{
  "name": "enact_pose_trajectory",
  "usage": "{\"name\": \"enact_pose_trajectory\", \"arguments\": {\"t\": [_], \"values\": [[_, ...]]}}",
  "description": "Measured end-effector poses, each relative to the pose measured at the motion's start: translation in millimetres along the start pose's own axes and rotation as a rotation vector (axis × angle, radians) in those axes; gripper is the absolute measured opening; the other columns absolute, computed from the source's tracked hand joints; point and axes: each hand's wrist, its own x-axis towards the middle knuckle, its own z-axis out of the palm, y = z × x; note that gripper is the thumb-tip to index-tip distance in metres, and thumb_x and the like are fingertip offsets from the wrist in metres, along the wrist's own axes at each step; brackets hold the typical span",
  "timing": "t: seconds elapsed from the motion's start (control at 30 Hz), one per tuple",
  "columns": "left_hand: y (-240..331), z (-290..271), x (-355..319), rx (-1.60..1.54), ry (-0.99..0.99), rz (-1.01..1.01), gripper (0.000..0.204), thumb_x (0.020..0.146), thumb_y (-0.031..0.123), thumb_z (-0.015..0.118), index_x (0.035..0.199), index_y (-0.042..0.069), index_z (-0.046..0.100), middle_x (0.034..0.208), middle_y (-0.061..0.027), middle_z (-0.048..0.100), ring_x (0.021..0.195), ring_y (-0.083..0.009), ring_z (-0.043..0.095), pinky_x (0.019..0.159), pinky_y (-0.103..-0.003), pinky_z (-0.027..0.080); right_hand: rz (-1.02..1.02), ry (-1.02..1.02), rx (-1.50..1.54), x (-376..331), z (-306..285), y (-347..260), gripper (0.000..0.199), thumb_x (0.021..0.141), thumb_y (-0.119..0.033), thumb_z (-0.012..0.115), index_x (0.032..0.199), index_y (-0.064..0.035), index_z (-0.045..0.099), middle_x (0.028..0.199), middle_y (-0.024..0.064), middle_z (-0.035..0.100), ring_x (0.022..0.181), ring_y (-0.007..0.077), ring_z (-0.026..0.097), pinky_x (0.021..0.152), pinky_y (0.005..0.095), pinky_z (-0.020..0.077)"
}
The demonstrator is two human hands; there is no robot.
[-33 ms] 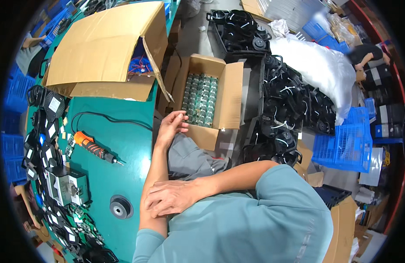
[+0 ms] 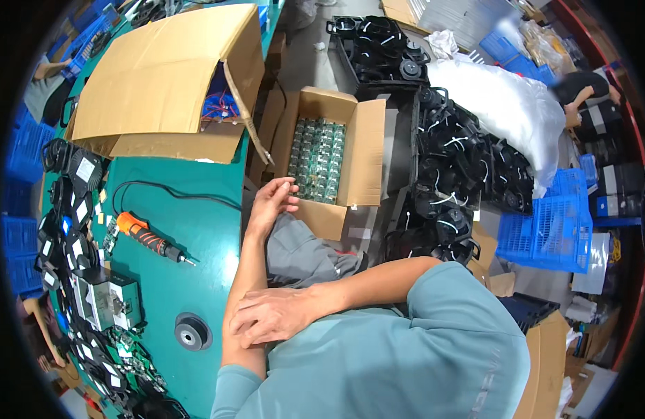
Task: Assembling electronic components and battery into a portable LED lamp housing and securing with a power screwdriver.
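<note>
My left hand (image 2: 272, 202) is held at the near left corner of an open cardboard box (image 2: 368, 160), its fingers loosely bent and slightly apart, with nothing visible in them. Inside that box stand rows of small green circuit boards (image 2: 319, 157). Across my left forearm lies my right hand (image 2: 277, 315), palm down, fingers spread on the skin. To the left, on the green table (image 2: 197, 279), an orange and black electric screwdriver (image 2: 151, 237) rests with its cable behind it. Nearer to me on the table is a round black wheel-like part (image 2: 191, 332).
A large cardboard box (image 2: 162, 77) lies on the far table, blue parts and red wires inside. Black housings and loose circuit boards (image 2: 137, 359) line the table's left side. Right of me stand crates of black parts (image 2: 448, 160), a white plastic sack (image 2: 500, 112) and blue baskets (image 2: 546, 230).
</note>
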Motion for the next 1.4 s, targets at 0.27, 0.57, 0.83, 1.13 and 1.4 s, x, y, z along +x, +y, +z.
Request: {"name": "enact_pose_trajectory", "arguments": {"t": [0.27, 0.57, 0.83, 1.13, 1.4], "values": [[0, 3, 9, 0.022, -0.006, -0.042, 0.035, 0.113, 0.025, 0.060, 0.139, 0.003, 0.066, 0.118, -0.0078, 0.074, 0.091, -0.0139, 0.072, 0.077, -0.031, 0.065, -0.043, 0.039, -0.045, -6, -2, 5, 0.007, 0.093, -0.015, 0.075, 0.099, -0.0123, 0.072, 0.125, 0.0089, 0.066, 0.119, 0.0319, 0.062, 0.093, 0.0463, 0.0502], [1, 4, 8, 0.053, -0.023, -0.030, 0.036, 0.113, 0.025, 0.059, 0.139, 0.001, 0.065, 0.119, -0.0095, 0.073, 0.092, -0.0149, 0.072, 0.077, -0.031, 0.065, -0.023, 0.089, -0.019, -5, 6, 11, 0.009, 0.087, -0.011, 0.077, 0.096, -0.0144, 0.077, 0.121, 0.0062, 0.069, 0.120, 0.0291, 0.062, 0.094, 0.0470, 0.0503], [-1, 3, 8, 0.047, -0.025, -0.040, 0.036, 0.113, 0.026, 0.060, 0.139, 0.002, 0.064, 0.117, -0.0080, 0.073, 0.092, -0.0146, 0.072, 0.077, -0.031, 0.065, -0.043, 0.093, 0.002, -10, 2, 14, 0.009, 0.078, -0.003, 0.075, 0.080, -0.0127, 0.076, 0.122, 0.0104, 0.069, 0.119, 0.0341, 0.064, 0.098, 0.0518, 0.0510], [1, 4, 6, 0.043, -0.031, -0.019, 0.036, 0.113, 0.026, 0.060, 0.139, 0.002, 0.065, 0.115, -0.0073, 0.073, 0.090, -0.0143, 0.072, 0.078, -0.030, 0.064, -0.076, 0.045, 0.046, -8, -3, 7, 0.014, 0.086, -0.005, 0.074, 0.097, -0.0142, 0.074, 0.132, 0.0097, 0.066, 0.122, 0.0349, 0.063, 0.099, 0.0504, 0.0502], [-1, 0, 7, 0.012, -0.023, -0.056, 0.037, 0.114, 0.026, 0.058, 0.143, 0.002, 0.063, 0.120, -0.0090, 0.073, 0.097, -0.0151, 0.073, 0.083, -0.032, 0.064, -0.050, -0.046, -0.022, -11, -9, 11, 0.004, 0.094, -0.011, 0.069, 0.091, -0.0106, 0.072, 0.139, 0.0120, 0.064, 0.129, 0.0335, 0.061, 0.102, 0.0489, 0.0506]]}}
